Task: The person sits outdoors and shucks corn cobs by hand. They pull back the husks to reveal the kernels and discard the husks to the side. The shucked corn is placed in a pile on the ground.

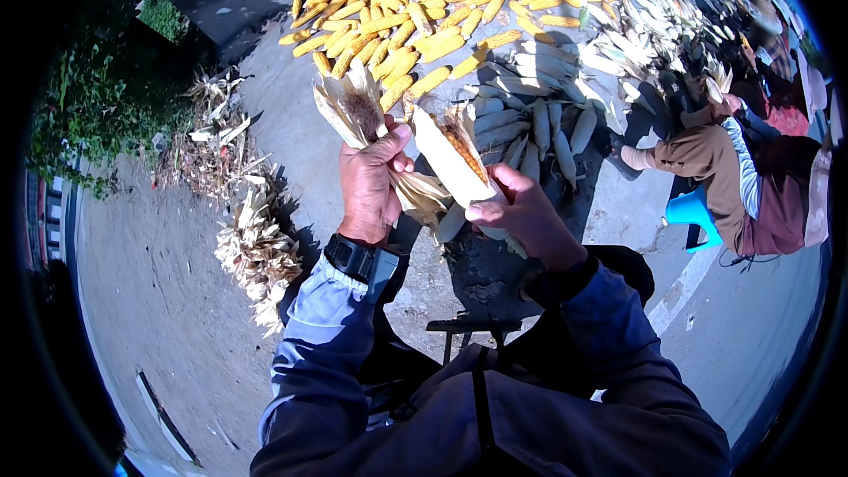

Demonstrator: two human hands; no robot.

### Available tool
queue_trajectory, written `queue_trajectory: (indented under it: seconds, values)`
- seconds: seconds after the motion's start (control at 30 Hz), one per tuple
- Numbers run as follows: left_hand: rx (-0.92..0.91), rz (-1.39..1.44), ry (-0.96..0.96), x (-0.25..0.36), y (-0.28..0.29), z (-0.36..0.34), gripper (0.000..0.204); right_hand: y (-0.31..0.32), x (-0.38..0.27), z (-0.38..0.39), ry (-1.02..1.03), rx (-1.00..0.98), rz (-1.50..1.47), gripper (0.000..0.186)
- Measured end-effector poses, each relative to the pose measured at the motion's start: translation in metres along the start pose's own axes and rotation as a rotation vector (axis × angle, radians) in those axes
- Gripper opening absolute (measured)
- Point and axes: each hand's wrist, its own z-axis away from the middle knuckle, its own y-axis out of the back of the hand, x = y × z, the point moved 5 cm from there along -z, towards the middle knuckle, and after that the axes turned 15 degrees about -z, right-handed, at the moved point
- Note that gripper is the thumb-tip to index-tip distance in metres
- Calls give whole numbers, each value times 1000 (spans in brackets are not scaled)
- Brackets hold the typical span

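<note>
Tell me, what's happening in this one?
A person is handling corn with bare hands. Their left hand grips dry husk, while the right hand holds a partly opened ear, some kernels showing. Beyond lie bare yellow ears and ears in pale husks; loose husks lie on the ground to the left. Another person sits at the right.

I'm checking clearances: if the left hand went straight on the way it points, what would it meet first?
Beyond the husk it holds, the left hand would probably meet the yellow cobs first, though depth is unclear and it might pass above them.
</note>
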Motion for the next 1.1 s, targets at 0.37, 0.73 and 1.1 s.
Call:
queue_trajectory:
  seconds: [0.37,0.73,1.1]
  values:
    - [-10,-178,-22,-5,1,-1,24,-7,-4,0,88,35,238,66]
    - [-31,-155,44,-5,-2,0,29,-5,0,1,83,42,204,68]
    - [-185,-14,-53,6,-7,6,18,5,1,-3,72,73,-152,59]
